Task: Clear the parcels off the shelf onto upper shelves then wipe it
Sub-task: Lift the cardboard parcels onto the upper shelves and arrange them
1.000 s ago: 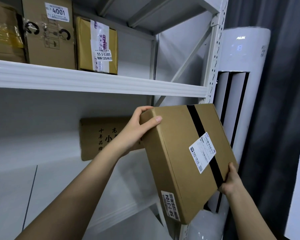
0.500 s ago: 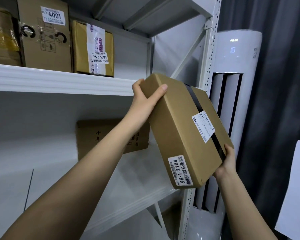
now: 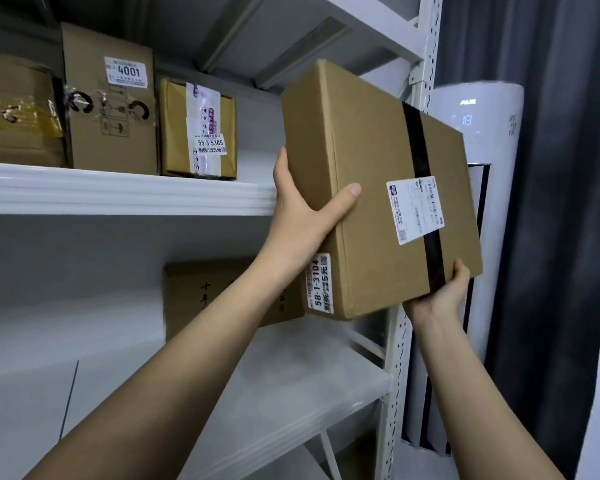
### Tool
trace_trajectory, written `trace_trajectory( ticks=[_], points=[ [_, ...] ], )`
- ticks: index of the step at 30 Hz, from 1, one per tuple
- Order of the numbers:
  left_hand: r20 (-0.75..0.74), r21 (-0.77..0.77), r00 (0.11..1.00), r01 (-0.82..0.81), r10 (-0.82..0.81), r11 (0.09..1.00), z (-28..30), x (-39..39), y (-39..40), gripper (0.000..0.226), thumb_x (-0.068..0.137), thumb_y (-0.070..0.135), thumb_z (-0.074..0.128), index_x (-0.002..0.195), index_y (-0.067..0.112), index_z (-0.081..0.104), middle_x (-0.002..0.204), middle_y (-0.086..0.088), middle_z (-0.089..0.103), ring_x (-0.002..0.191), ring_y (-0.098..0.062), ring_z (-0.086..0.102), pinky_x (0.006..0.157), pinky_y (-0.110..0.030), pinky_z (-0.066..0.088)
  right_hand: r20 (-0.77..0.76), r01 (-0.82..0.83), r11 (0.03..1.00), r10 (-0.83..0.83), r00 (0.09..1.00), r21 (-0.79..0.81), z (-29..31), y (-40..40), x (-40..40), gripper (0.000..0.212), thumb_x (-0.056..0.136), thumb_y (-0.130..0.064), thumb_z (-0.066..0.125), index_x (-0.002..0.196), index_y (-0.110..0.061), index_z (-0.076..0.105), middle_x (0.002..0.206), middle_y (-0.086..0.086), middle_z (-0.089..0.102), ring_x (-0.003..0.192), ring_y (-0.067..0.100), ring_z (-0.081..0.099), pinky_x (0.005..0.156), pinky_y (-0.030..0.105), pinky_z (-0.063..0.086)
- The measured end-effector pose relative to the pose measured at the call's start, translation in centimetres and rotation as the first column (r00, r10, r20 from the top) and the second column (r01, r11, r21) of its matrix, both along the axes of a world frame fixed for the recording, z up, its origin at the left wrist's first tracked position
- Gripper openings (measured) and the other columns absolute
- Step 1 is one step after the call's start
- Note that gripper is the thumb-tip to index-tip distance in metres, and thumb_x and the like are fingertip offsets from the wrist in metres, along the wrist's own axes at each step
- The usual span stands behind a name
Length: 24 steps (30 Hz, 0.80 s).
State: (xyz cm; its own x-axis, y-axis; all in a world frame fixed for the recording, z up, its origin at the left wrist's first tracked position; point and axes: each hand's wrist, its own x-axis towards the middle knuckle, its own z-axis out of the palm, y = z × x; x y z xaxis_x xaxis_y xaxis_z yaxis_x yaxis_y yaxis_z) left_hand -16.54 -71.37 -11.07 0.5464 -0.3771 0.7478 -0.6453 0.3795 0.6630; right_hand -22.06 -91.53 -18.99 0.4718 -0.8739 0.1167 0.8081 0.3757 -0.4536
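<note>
Head view: both hands, left (image 3: 303,216) and right (image 3: 442,294), grip the flat parcel (image 3: 378,188), tilted, its far end just right of upper shelf (image 3: 125,190).

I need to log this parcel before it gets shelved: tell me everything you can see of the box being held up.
The held box is a flat brown cardboard parcel, closed, with a black tape band across it, a white shipping label on its face and a side sticker reading 58-1-3104. It is tilted in the air beside the upper shelf, not resting on it. The left hand grips its left side, thumb on the face; the right hand holds its lower right corner.
</note>
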Motion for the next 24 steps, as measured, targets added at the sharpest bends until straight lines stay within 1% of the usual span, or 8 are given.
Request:
trace_trajectory(
  ticks=[2,5,8,10,13,17,20,24],
  points=[
    [0.022,-0.011,0.999,-0.028,0.028,1.0,0.4,0.3,0.7,0.097,0.084,0.033,0.07,0.151,0.028,-0.001,0.142,0.016,0.031,0.125,0.0,0.037,0.099,-0.016,0.032,0.0,0.008,1.0,-0.008,1.0,-0.021,1.5,0.0,1.7,0.048,0.091,-0.049,0.042,0.127,-0.024,0.061,0.121,0.0,0.067,0.103,0.021,0.063,0.091,0.035,0.05],
    [0.047,-0.101,0.988,-0.142,0.147,0.985,1.5,0.8,2.1,0.095,0.083,0.032,0.07,0.151,0.025,0.004,0.135,0.017,0.034,0.118,0.004,0.038,0.088,-0.004,0.031,-0.045,-0.097,0.988,0.092,0.995,-0.118,3.7,1.3,3.4,0.045,0.093,-0.051,0.041,0.123,-0.024,0.061,0.112,0.001,0.069,0.097,0.02,0.065,0.085,0.033,0.053],
    [0.034,-0.192,0.98,-0.186,0.196,0.964,2.9,1.5,3.4,0.103,0.067,0.05,0.069,0.15,0.025,0.013,0.134,0.016,0.042,0.118,0.0,0.047,0.098,-0.018,0.038,-0.197,-0.076,0.975,0.034,0.98,-0.21,5.1,1.8,5.8,0.052,0.093,-0.054,0.043,0.135,-0.024,0.05,0.119,0.001,0.067,0.101,0.018,0.065,0.072,0.027,0.056],
    [0.043,-0.224,0.966,-0.238,0.254,0.945,3.5,1.3,3.9,0.098,0.065,0.05,0.067,0.147,0.028,0.019,0.125,0.023,0.048,0.114,0.004,0.051,0.098,-0.023,0.042,-0.268,-0.055,0.963,-0.019,0.963,-0.265,5.5,2.4,7.1,0.067,0.09,-0.058,0.046,0.148,-0.026,0.03,0.14,0.002,0.052,0.119,0.019,0.057,0.089,0.033,0.053],
    [0.051,-0.298,0.948,-0.286,0.314,0.911,4.9,1.4,4.4,0.081,0.074,0.038,0.07,0.142,0.028,0.027,0.11,0.036,0.046,0.097,0.024,0.05,0.086,-0.01,0.041,-0.319,0.008,0.938,-0.126,0.939,-0.347,7.5,3.9,8.5,0.072,0.094,-0.054,0.043,0.152,-0.032,0.007,0.157,0.001,0.021,0.139,0.023,0.033,0.113,0.047,0.03],
    [0.026,-0.384,0.934,-0.32,0.356,0.866,7.3,1.1,5.1,0.075,0.077,0.029,0.075,0.139,0.02,0.033,0.109,0.027,0.047,0.089,0.025,0.05,0.076,0.001,0.039,-0.311,0.006,0.863,-0.188,0.932,-0.505,9.7,5.1,8.7,0.063,0.094,-0.056,0.039,0.15,-0.042,0.013,0.16,0.001,0.011,0.144,0.023,0.022,0.115,0.05,0.025],
    [0.054,-0.441,0.919,-0.328,0.39,0.835,8.3,0.8,5.2,0.072,0.078,0.026,0.074,0.137,0.018,0.035,0.108,0.026,0.05,0.094,0.019,0.053,0.081,-0.005,0.042,-0.297,-0.008,0.773,-0.233,0.926,-0.634,11.2,6.5,7.6,0.058,0.095,-0.054,0.042,0.148,-0.043,0.022,0.16,0.001,0.004,0.145,0.022,0.018,0.116,0.048,0.023],
    [0.129,-0.452,0.843,-0.418,0.522,0.788,8.3,-0.2,4.3,0.078,0.073,0.035,0.073,0.139,0.023,0.033,0.106,0.039,0.042,0.097,0.019,0.05,0.083,-0.006,0.04,-0.206,-0.021,0.571,-0.262,0.943,-0.821,13.3,9.4,6.4,0.053,0.098,-0.047,0.043,0.148,-0.036,0.028,0.159,-0.006,0.008,0.144,0.015,0.019,0.118,0.036,0.017]
  ],
)
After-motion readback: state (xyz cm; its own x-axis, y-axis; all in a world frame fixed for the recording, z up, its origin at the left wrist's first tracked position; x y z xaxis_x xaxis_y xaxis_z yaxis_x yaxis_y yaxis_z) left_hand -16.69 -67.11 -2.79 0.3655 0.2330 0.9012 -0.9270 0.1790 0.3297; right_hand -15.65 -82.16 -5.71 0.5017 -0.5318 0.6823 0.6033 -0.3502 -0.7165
